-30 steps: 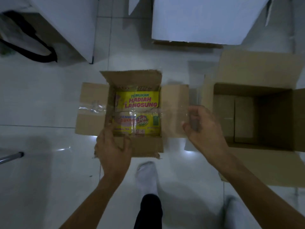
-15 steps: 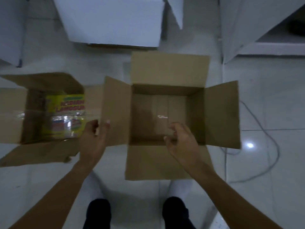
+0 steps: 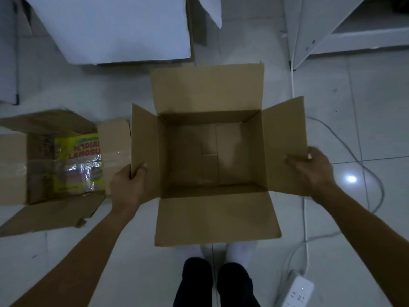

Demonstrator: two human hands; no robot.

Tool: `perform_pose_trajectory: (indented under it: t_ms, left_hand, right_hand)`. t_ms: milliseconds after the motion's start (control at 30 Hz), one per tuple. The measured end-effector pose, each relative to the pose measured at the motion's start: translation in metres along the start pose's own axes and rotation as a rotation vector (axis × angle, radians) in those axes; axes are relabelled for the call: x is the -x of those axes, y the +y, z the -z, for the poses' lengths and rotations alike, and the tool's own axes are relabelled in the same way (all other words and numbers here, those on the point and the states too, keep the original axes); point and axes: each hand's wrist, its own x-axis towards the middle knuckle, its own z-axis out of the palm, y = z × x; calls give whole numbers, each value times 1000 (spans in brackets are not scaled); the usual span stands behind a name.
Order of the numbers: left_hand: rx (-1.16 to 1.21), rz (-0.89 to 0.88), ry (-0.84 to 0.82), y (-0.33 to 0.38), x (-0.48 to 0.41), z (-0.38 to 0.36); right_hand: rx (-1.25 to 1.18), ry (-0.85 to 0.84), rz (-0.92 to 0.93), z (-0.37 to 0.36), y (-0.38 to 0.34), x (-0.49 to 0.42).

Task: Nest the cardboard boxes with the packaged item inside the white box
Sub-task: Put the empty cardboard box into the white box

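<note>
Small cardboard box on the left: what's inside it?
Inside the small cardboard box lies a yellow packaged item under glossy plastic wrap. Anything beneath it is hidden.

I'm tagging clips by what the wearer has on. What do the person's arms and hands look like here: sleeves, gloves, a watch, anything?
Both forearms are bare right up to the frame edge, no sleeves in view. The left hand and right hand wear no gloves; no watch, ring or bracelet shows in this dim light.

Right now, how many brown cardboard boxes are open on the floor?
2. The big empty box in the centre, both hands on its side flaps; the smaller box at left, holding the yellow packet. Others may be out of view.
</note>
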Motion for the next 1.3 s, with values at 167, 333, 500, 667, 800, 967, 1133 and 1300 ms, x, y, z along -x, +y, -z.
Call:
perform_pose_trajectory:
  t_ms: [167, 333, 500, 667, 800, 967, 1133, 1300]
  left_hand:
    - [10, -93, 31, 12, 14, 11]
    - [20, -107, 90, 43, 30, 56]
    - [55, -110, 125, 105, 47, 135]
    - [55, -168, 141, 168, 40, 209]
    - [17, -250, 200, 216, 8, 258]
    - [42, -315, 263, 276, -54, 296]
    - [5, -345, 301, 328, -116, 310]
    - [6, -347, 347, 364, -182, 311]
  right_hand:
    - [130, -12, 154, -5, -13, 6]
    - [178, 35, 264, 26, -45, 34]
    - [192, 34, 387, 82, -116, 93]
    - [149, 52, 454, 122, -202, 132]
    - [91, 95, 499, 136, -268, 137]
    - [48, 178, 597, 138, -355, 113]
    - [-8, 135, 680, 126, -430, 71]
    - [37, 76, 717, 95, -492, 26]
